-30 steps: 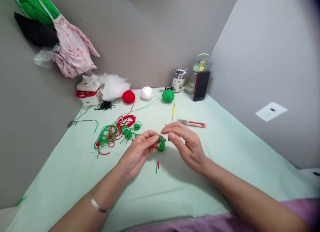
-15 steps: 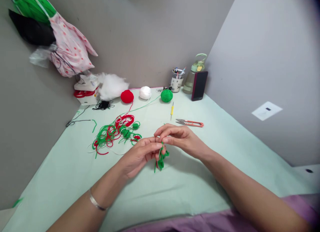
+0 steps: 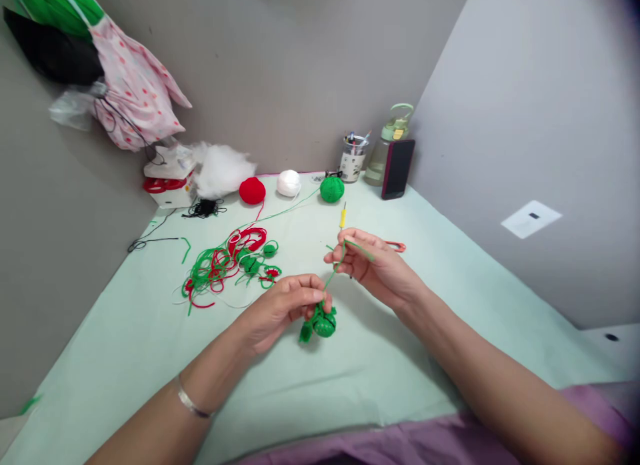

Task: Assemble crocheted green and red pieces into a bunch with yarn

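Between thumb and fingers, my left hand [image 3: 293,301] pinches a small green crocheted piece [image 3: 324,323] that hangs below the fingertips, with a round body and small lobes. From its top a green yarn strand [image 3: 333,275] rises to my right hand [image 3: 377,265], where it passes over the fingers and is held. The right hand's fingers are curled, and its grip on the strand is partly hidden. Beyond that hand lies a yellow-handled crochet hook [image 3: 343,218]. Orange thread snips [image 3: 397,247] are mostly covered by the right hand.
Tangled red and green yarn [image 3: 220,268] with small crocheted pieces lies left. Red [image 3: 252,191], white [image 3: 289,183] and green [image 3: 332,189] yarn balls line the back beside white stuffing [image 3: 225,171]. A pen cup [image 3: 353,161], bottle [image 3: 377,161] and phone [image 3: 399,169] stand back right.
My right hand has moved away from the left, up and to the right, drawing the green strand out between them. The crocheted piece has turned, and its round body now shows.
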The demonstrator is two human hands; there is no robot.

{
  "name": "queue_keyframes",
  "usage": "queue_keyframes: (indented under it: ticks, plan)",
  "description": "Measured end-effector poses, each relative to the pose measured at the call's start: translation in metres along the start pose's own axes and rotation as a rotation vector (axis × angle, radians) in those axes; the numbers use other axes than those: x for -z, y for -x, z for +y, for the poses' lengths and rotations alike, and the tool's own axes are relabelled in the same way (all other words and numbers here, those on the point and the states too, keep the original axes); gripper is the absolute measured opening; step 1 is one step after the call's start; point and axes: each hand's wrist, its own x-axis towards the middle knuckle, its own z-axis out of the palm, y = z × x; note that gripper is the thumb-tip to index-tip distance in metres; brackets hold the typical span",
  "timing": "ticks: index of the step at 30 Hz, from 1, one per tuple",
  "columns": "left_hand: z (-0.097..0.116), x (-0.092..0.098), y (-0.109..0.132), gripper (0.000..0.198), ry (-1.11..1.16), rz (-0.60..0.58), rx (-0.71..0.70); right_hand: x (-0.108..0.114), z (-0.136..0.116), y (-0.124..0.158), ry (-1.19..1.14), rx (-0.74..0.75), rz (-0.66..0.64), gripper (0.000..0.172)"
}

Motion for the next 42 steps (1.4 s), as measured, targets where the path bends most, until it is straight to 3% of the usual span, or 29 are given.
queue_keyframes:
  ticks: [5,11,17,27,30,36,42]
  plan:
    - [0.000,0.001,-0.001,0.015,0.005,0.029,-0.026,-0.005,-0.001,0.003,-0.094,-0.027,-0.107,0.015]
    - [-0.004,-0.001,-0.001,0.014,0.048,-0.002,0.002,-0.006,-0.003,0.003,-0.072,-0.014,-0.052,0.011]
    - [-0.006,0.000,-0.001,0.014,0.075,0.040,-0.054,-0.004,-0.002,0.003,-0.037,-0.018,-0.023,0.013]
    - [-0.019,-0.008,-0.007,0.009,-0.035,0.062,-0.030,-0.010,0.006,0.006,0.025,-0.049,-0.121,0.010]
    - [-0.020,-0.008,-0.009,0.012,-0.048,0.015,-0.022,-0.010,0.006,0.005,0.021,0.001,-0.067,0.009]
    - [-0.014,-0.006,-0.008,0.013,-0.097,0.032,-0.034,-0.012,0.004,0.004,0.003,0.033,0.046,0.011]
    - [-0.011,-0.005,-0.006,0.014,-0.076,0.016,-0.047,-0.013,0.003,0.003,-0.012,0.034,0.085,0.015]
